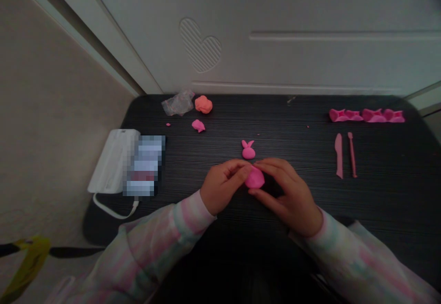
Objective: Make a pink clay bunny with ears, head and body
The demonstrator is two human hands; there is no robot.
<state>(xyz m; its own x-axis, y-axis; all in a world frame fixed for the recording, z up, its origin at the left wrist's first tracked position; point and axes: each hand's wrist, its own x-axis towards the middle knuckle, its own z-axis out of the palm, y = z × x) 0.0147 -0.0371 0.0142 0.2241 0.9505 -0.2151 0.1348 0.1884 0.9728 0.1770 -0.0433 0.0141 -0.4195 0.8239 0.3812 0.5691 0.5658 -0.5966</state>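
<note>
Between my two hands is a flattened, rounded piece of pink modelling clay point(255, 178). My left hand point(225, 184) pinches its left edge, thumb on top. My right hand point(289, 194) curves around the right side, with its thumb and forefinger at the near and far edges. Just beyond my fingertips a small pink clay rabbit head point(248, 150) with two ears lies on the dark table point(220, 143).
Back left are a clear plastic wrapper point(179, 103), an orange clay lump point(203, 104) and a pink clay lump point(198, 126). A phone point(144, 166) is cabled to a white power bank point(113, 161). Rightward lie a pink plastic knife point(339, 154), a thin tool point(352, 154) and a pink moulded strip point(367, 115).
</note>
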